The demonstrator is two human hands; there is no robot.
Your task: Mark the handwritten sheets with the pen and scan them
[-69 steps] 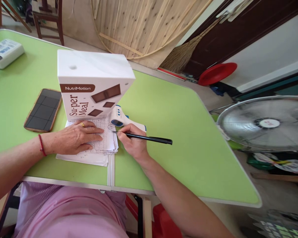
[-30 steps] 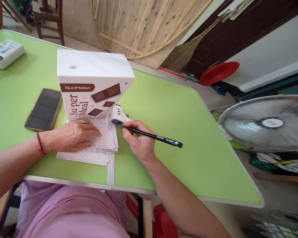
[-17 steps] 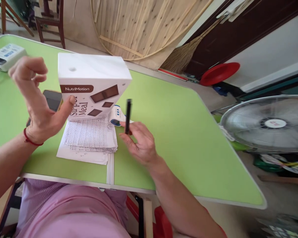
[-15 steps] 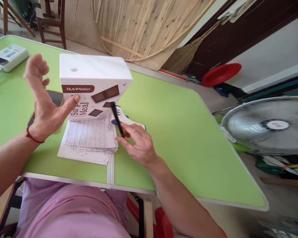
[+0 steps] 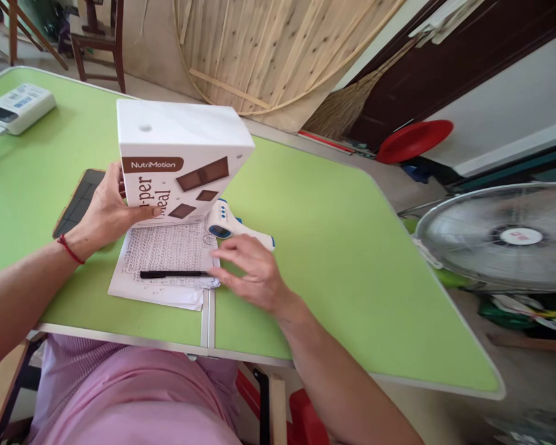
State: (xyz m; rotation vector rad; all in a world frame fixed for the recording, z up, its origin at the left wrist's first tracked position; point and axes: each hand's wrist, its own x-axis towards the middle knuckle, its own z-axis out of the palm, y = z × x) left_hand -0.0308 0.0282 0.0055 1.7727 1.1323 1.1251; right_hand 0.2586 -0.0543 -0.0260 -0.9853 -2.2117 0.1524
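A white NutriMotion box (image 5: 202, 213) stands upright at the back of a stack of handwritten papers (image 5: 167, 247). My left hand (image 5: 104, 207) grips its lower left side, thumb across the printed front and the other fingers partly hidden behind. Across the front of the papers lies a black pen (image 5: 171, 274). My right hand (image 5: 250, 272) is just right of the pen, its thumb tip by the pen's end and its fingers apart. Beyond those fingers rests a white and blue handheld thermometer (image 5: 231, 222). Left of the box, a phone (image 5: 80, 201) is partly covered by my left hand.
The green folding table (image 5: 343, 266) has a metal seam near the papers. A white power bank (image 5: 21, 108) with a cable sits at the far left. Past the table's right edge stands a large fan (image 5: 514, 235); a wooden chair (image 5: 99, 46) is behind the table.
My left hand has come down and closed on the box, which sits slightly further right. The pen, upright in my right hand before, now lies on the papers, let go.
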